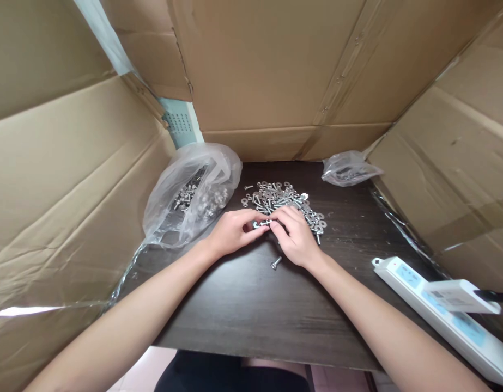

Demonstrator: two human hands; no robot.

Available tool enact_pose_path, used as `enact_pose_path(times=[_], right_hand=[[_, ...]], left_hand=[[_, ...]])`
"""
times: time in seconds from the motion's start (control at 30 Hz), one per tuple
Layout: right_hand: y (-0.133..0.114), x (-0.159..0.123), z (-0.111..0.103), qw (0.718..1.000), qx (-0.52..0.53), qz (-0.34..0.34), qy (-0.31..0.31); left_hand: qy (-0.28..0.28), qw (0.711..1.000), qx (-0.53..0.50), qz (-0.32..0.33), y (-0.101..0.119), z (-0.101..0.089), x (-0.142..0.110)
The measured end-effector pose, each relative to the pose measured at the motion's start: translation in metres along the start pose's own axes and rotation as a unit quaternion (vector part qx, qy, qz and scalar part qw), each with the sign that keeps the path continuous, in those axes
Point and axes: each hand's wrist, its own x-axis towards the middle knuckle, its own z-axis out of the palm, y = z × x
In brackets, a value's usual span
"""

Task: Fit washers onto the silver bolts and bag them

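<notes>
Between the fingertips of both hands lies a small metal bolt (264, 223), with what look like a washer and a nut on its shank. My left hand (234, 231) pinches its left end near the thumb and forefinger. My right hand (292, 231) closes on the other end, fingers pressed together. Just beyond the hands spreads a pile of loose bolts, nuts and washers (271, 196), partly covered by my right hand. One single bolt (276, 263) rests on the dark table (251, 305), below my right hand.
On the left a clear plastic bag (165, 212) holds many small bolts. A smaller plastic bag (349, 167) lies at the back right. A white power strip (439, 321) with a plugged-in adapter (459, 295) runs along the right. Cardboard walls (276, 65) enclose the table's back and sides.
</notes>
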Motion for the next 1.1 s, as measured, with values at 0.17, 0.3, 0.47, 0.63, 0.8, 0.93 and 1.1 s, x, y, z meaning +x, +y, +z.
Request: enact_pose_path(times=[0.17,0.3,0.47,0.63,0.8,0.93,1.1], right_hand=[[-0.0023,0.0004,0.0000,1.000,0.006,-0.015,0.008],[-0.0021,0.0009,0.0006,1.000,0.000,-0.016,0.007],[-0.0006,0.0015,0.0014,1.000,-0.001,-0.018,0.014],[0.0012,0.0019,0.0041,1.000,-0.010,-0.014,0.007],[0.0011,0.0018,0.0049,1.000,-0.011,-0.005,-0.002],[-0.0003,0.0017,0.0023,1.000,-0.005,0.005,-0.012],[-0.0020,0.0016,-0.0005,1.000,0.014,0.003,-0.013]], left_hand=[[0.011,1.000,-0.005,0.008,0.0003,-0.0001,0.0001],[0.007,1.000,-0.007,0.003,0.0008,-0.0001,0.0008],[0.008,1.000,-0.019,-0.012,-0.0022,0.0013,0.0003],[0.002,1.000,-0.021,-0.013,-0.0038,0.0022,-0.0007],[-0.004,0.999,-0.019,-0.027,-0.0016,0.0013,-0.0004],[-0.002,0.999,-0.022,-0.028,-0.0015,0.0006,-0.0001],[0.004,0.999,-0.037,-0.017,-0.0022,0.0009,0.0006]])
